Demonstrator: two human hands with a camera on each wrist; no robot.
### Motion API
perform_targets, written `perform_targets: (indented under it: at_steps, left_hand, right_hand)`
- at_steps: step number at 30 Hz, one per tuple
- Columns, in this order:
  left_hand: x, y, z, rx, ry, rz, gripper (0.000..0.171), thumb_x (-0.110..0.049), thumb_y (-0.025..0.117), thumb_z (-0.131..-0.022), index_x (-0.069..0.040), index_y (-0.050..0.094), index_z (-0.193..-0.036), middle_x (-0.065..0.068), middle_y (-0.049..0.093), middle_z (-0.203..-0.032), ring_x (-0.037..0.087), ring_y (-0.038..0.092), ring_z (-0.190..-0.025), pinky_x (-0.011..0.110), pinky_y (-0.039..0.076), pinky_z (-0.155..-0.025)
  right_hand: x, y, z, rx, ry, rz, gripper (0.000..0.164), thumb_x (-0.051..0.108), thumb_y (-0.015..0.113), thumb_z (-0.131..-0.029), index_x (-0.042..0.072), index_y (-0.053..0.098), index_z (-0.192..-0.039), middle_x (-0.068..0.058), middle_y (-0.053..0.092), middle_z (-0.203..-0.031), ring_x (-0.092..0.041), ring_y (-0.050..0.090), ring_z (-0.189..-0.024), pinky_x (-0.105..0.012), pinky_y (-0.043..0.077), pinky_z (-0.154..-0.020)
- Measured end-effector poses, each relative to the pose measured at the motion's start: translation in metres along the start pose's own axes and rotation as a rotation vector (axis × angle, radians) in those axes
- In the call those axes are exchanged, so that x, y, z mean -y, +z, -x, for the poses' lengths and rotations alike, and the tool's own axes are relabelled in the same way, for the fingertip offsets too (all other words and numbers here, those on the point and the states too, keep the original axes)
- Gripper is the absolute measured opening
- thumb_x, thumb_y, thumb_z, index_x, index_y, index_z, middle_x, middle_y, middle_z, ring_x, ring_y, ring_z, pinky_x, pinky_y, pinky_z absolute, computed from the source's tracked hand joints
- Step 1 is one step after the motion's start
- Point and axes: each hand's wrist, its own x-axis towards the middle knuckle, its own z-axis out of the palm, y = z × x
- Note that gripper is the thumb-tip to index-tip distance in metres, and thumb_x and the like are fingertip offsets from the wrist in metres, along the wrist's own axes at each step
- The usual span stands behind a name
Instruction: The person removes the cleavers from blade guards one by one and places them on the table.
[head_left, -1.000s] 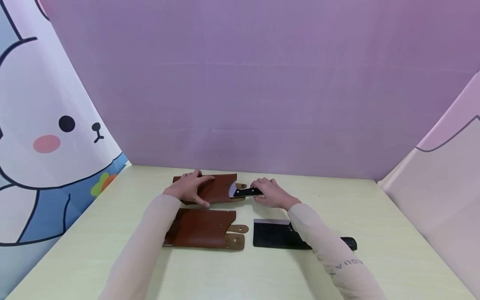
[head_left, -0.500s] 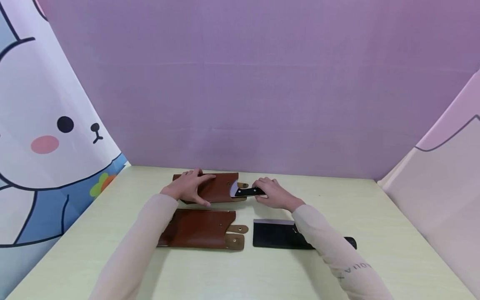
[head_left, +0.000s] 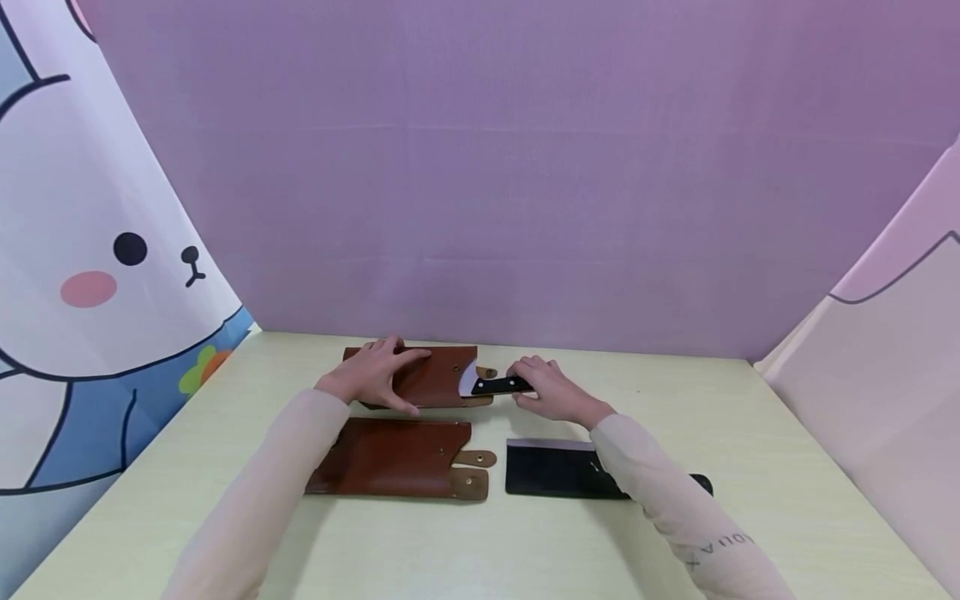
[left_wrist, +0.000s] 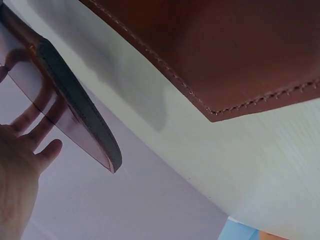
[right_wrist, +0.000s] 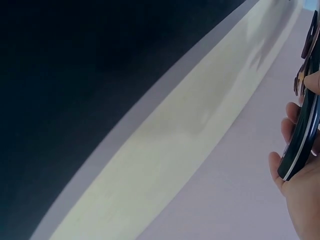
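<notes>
Vs a sec ago, R grip (head_left: 553, 390) & knife (head_left: 495, 386) sit slightly further right; a touch more blade seems to show, so prob. drawn out a bit. Blade's mostly in far sheath (head_left: 442, 379), back of desk (head_left: 660, 400). R clamped on handle; L grip (head_left: 372, 372) spread over sheath, fingers apart. R wrist cam shows handle's butt (right_wrist: 291, 166), hidden in head view.

The head camera looks forward and down over the table (head_left: 450, 550) toward the purple backdrop (head_left: 525, 167). The left wrist camera, tilted, faces the left hand (left_wrist: 17, 175), close to the nearer brown sheath (left_wrist: 235, 55); the right wrist camera, tilted, faces the right hand (right_wrist: 302, 192), close to the black blade (right_wrist: 100, 95). All views share table and backdrop.
</notes>
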Motion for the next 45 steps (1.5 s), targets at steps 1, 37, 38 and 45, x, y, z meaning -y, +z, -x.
perform_targets:
  at_steps: [1,37,38,45]
  left_hand:
    - [0.0,0.0,0.0,0.0,0.0,-0.001,0.098,-0.071,0.068,-0.058,-0.03,0.036,-0.14,0.012,0.041,-0.117,0.025,0.044,-0.1,0.048,0.039,-0.089]
    - [-0.002,-0.006,0.007,-0.016,0.052,0.014,0.099,-0.067,0.07,-0.059,-0.028,0.033,-0.142,0.013,0.039,-0.134,0.034,0.037,-0.12,0.053,0.035,-0.095]
    - [-0.002,-0.006,0.007,-0.019,0.053,0.013,0.099,-0.067,0.071,-0.059,-0.028,0.033,-0.142,0.013,0.039,-0.133,0.034,0.037,-0.12,0.053,0.035,-0.095]
    - [0.0,-0.004,0.008,-0.024,0.055,0.019,0.098,-0.065,0.071,-0.061,-0.026,0.033,-0.142,0.014,0.039,-0.133,0.036,0.036,-0.121,0.055,0.034,-0.096]
  right_hand:
    - [0.0,0.0,0.0,0.003,0.004,0.002,0.022,0.017,0.061,-0.085,0.011,0.058,-0.106,0.0,0.058,-0.099,-0.015,0.047,-0.09,-0.032,0.033,-0.075]
    - [-0.004,-0.006,0.012,-0.014,-0.007,-0.005,0.025,0.015,0.061,-0.085,0.01,0.057,-0.108,-0.003,0.059,-0.103,-0.018,0.049,-0.095,-0.034,0.033,-0.077]
    - [-0.005,-0.006,0.013,-0.015,-0.006,-0.004,0.024,0.015,0.062,-0.085,0.01,0.057,-0.108,-0.003,0.059,-0.102,-0.018,0.049,-0.094,-0.034,0.033,-0.077]
    - [-0.008,-0.006,0.016,-0.029,-0.015,-0.006,0.023,0.015,0.062,-0.084,0.011,0.058,-0.106,-0.001,0.059,-0.099,-0.016,0.048,-0.091,-0.033,0.032,-0.075]
